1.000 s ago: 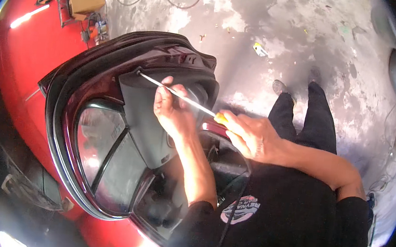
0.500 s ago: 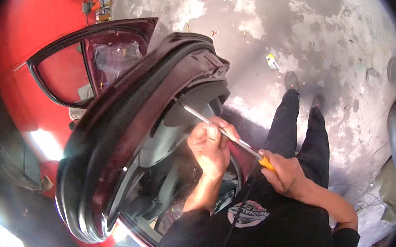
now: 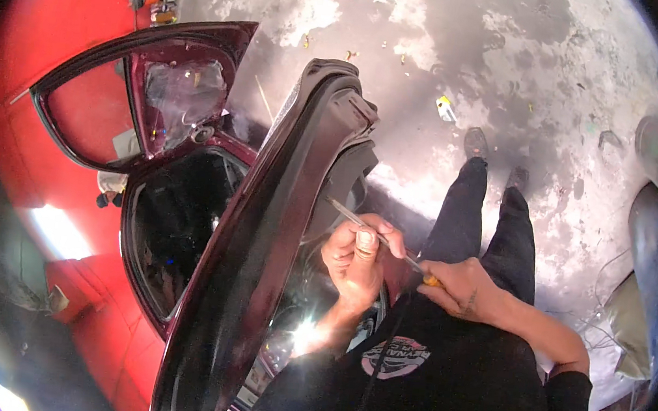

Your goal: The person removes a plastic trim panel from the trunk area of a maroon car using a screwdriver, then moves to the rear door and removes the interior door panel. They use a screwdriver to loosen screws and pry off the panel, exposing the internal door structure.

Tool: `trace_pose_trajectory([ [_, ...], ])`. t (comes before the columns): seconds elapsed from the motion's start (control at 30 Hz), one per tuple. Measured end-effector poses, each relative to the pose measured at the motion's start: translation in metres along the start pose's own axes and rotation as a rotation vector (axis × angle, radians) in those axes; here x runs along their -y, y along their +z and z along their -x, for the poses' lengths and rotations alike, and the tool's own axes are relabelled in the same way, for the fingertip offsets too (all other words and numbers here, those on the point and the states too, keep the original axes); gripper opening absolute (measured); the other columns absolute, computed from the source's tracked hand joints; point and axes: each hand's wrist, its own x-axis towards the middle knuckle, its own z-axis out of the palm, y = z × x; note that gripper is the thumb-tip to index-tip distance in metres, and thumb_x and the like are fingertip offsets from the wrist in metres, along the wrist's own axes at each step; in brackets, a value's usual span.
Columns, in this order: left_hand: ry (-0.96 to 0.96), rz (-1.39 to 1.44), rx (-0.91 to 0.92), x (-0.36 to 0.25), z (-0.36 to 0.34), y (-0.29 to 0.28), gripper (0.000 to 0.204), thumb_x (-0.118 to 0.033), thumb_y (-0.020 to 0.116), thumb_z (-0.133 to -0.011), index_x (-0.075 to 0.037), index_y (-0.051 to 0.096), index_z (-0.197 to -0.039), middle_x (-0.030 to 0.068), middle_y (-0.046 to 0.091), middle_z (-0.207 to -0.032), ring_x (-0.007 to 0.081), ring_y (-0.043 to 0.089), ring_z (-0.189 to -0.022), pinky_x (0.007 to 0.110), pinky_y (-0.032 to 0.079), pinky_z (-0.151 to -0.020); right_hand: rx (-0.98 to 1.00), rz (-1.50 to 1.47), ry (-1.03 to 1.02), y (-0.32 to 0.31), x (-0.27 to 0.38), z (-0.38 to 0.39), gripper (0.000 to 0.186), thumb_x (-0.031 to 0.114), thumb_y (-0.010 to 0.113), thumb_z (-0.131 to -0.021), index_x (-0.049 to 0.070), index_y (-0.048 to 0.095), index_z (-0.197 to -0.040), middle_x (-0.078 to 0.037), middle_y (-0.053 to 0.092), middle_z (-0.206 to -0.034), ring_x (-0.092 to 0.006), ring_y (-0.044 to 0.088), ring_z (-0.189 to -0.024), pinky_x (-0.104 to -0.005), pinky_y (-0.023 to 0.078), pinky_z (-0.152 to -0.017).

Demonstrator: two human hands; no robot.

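A long screwdriver (image 3: 349,215) with a slim metal shaft and a yellow handle slants between my two hands. My right hand (image 3: 460,288) is wrapped around the handle, so only a bit of yellow shows. Farther up, the shaft lies in the curled fingers and thumb of my left hand (image 3: 357,257). Its tip is by the grey trim (image 3: 343,179) of a maroon car door (image 3: 263,231), seen nearly edge-on with black rubber along its side. Whether the tip touches the trim, I cannot tell.
Left of the door is a dark car opening (image 3: 177,219), with another open maroon door frame (image 3: 85,103) beyond it. Behind that stands a red wall (image 3: 34,58). A yellow-and-white item (image 3: 446,108) lies on the stained concrete floor (image 3: 418,24), near my shoes (image 3: 476,142).
The maroon door has turned more upright in view, uncovering the dark car opening at its left. The screwdriver's tip has come away from the door's maroon edge, toward me. Both hands keep their hold.
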Motion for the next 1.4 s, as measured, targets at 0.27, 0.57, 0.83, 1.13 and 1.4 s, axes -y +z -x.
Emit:
trace_pose_trajectory([
  [0.27, -0.022, -0.046, -0.11, -0.006, 0.002, 0.008, 0.031, -0.024, 0.056, -0.102, 0.006, 0.061, -0.106, 0.0144, 0.066, -0.076, 0.0066, 0.044, -0.056, 0.021, 0.033, -0.054, -0.109, -0.089, -0.155, -0.007, 0.003, -0.005, 0.043, 0.022, 0.064, -0.092, 0.002, 0.055, -0.129, -0.022, 0.068, -0.092, -0.039, 0.067, -0.081, -0.0428, 0.055, -0.067],
  [0.57, 0.006, -0.082, -0.32, 0.002, 0.007, 0.023, 0.03, -0.028, 0.058, -0.1, 0.001, 0.062, -0.095, 0.0063, 0.057, -0.064, 0.0107, 0.048, -0.059, 0.024, 0.036, -0.058, -0.223, -0.076, -0.2, -0.03, -0.001, -0.013, 0.029, 0.012, 0.066, -0.091, -0.002, 0.062, -0.116, -0.021, 0.067, -0.097, -0.0351, 0.068, -0.084, -0.0384, 0.054, -0.071],
  [0.83, 0.081, -0.129, -0.314, 0.008, 0.004, 0.022, 0.027, -0.024, 0.058, -0.101, 0.001, 0.065, -0.092, 0.0035, 0.06, -0.072, 0.0074, 0.048, -0.064, 0.022, 0.035, -0.059, -0.535, -0.193, -0.49, -0.052, 0.061, -0.123, 0.019, 0.009, 0.068, -0.087, 0.002, 0.065, -0.103, -0.016, 0.065, -0.091, -0.0329, 0.066, -0.083, -0.0384, 0.052, -0.072],
  [1.13, 0.014, -0.428, -0.449, 0.004, 0.026, 0.006, 0.037, -0.032, 0.059, -0.099, 0.001, 0.066, -0.085, 0.0027, 0.059, -0.071, 0.0107, 0.052, -0.067, 0.026, 0.041, -0.063, -0.667, 0.118, -0.581, -0.055, 0.049, -0.146, 0.047, 0.02, 0.083, -0.07, 0.005, 0.061, -0.109, -0.014, 0.062, -0.105, -0.0343, 0.062, -0.096, -0.0415, 0.051, -0.079],
  [1.4, 0.339, -0.842, -0.42, -0.009, 0.013, -0.016, 0.048, -0.039, 0.054, -0.101, 0.0, 0.057, -0.074, 0.0004, 0.051, -0.06, 0.0082, 0.042, -0.053, 0.026, 0.031, -0.049, -0.403, 0.217, -0.709, -0.102, 0.074, -0.175, 0.114, 0.027, 0.09, -0.053, 0.007, 0.03, -0.148, -0.02, 0.037, -0.149, -0.0377, 0.035, -0.14, -0.0441, 0.034, -0.114],
])
